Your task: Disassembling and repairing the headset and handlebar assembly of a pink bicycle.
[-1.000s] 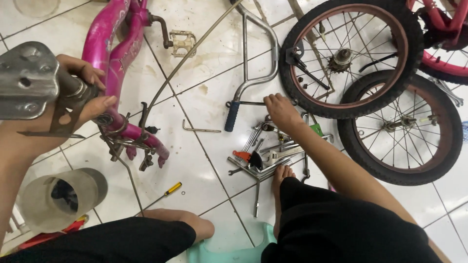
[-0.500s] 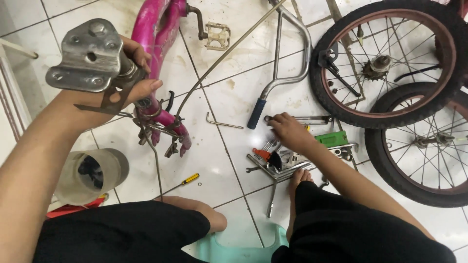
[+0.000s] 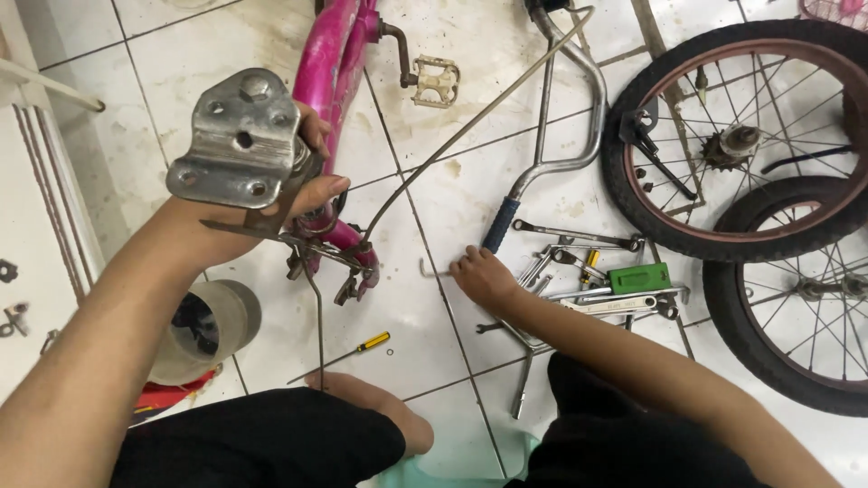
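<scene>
From the head camera, my left hand [image 3: 298,194] holds a grey metal bracket [image 3: 240,140] up over the pink frame [image 3: 330,108], fingers wrapped tight around its far side. My right hand [image 3: 484,276] rests low on the floor [image 3: 407,298], fingertips on a bent hex key [image 3: 434,269], its grip narrow but not closed on it. Wrenches [image 3: 588,289] lie just right of that hand; two wheels [image 3: 750,136] sit toward the floor's right edge. A small screwdriver [image 3: 371,342] lies by my knee.
</scene>
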